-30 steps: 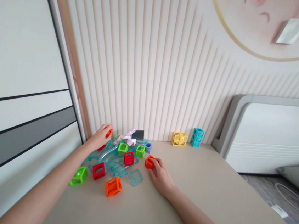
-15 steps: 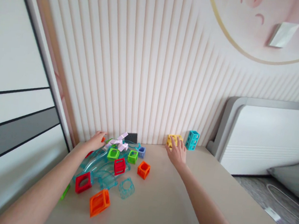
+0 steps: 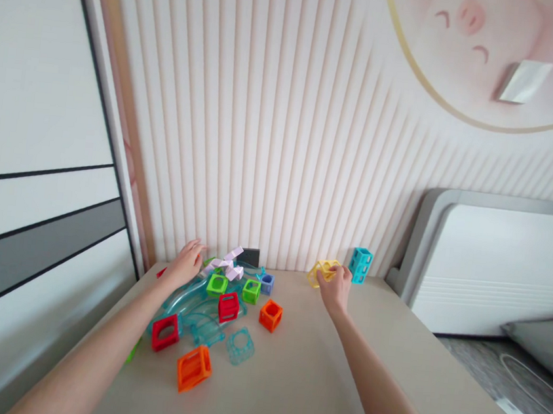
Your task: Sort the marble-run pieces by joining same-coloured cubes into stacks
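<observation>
My right hand (image 3: 335, 289) is closed on a yellow openwork block (image 3: 323, 273), fingers and thumb gripping its near right side; the fingers hide part of it. A tall turquoise openwork block (image 3: 360, 266) stands upright just right of that hand, against the wall. At the back left, my left hand (image 3: 187, 263) reaches over the pile's far edge, fingers loosely stretched out with nothing visible in them. Beside it lie pale lilac pieces (image 3: 230, 267) and clear blue curved track pieces (image 3: 193, 296). A red piece (image 3: 161, 272) shows to its left.
Green cubes (image 3: 250, 291), a red cube (image 3: 228, 307), a red frame (image 3: 165, 332), orange cubes (image 3: 270, 316) and a clear blue square (image 3: 241, 346) lie about the table (image 3: 286, 392). A ribbed wall (image 3: 284, 135) bounds the back, a white cabinet (image 3: 44, 110) the left.
My right hand has closed on the yellow block, which is now tilted. My left hand has shifted slightly at the pile's back. The whole view has moved a little.
</observation>
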Motion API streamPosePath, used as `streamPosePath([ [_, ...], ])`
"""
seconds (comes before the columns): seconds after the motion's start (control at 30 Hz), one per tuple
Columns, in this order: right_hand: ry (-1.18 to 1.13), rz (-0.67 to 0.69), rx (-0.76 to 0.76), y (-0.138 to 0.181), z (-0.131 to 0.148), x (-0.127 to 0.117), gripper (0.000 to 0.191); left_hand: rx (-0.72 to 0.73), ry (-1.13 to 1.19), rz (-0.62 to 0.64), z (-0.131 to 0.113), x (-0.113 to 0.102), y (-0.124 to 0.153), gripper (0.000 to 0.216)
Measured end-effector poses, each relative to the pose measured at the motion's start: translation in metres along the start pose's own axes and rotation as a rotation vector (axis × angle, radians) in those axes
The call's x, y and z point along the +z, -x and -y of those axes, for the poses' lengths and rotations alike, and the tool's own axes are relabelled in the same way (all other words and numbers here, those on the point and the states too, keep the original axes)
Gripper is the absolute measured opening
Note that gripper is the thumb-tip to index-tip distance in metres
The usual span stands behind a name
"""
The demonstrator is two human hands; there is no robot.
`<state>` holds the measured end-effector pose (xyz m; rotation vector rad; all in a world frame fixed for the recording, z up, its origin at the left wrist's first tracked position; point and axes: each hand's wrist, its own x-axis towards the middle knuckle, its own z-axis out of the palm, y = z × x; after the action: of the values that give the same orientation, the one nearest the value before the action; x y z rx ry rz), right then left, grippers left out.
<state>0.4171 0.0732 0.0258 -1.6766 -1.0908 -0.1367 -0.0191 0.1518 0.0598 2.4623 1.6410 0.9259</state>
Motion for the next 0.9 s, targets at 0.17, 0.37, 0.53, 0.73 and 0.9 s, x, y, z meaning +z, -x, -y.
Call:
streamPosePath([
  [0.17,-0.594,0.040,-0.057,0.054,0.049,-0.022,0.032,0.157,0.210,-0.286,-0.081,-0.024,0.035,0.037],
  [0.37,-1.065,0.303,-0.049,0.139,0.118,-0.054,0.029,0.322,0.505,0.094,-0.165,-0.030,0.107,0.090],
  [0.53,-1.146,0.460,-0.149,0.162,0.121,-0.059,0.030,0.234,0.714,0.039,-0.171,-0.019,0.134,0.087],
  [0.73,-0.973,0.701,-0.248,0.163,0.100,-0.055,0.082,0.156,0.921,0.079,-0.159,-0.013,0.138,0.099],
  [0.9,-0.951,0.760,-0.309,0.169,0.108,-0.060,0.103,0.256,0.779,-0.002,-0.156,-0.004,0.146,0.104],
])
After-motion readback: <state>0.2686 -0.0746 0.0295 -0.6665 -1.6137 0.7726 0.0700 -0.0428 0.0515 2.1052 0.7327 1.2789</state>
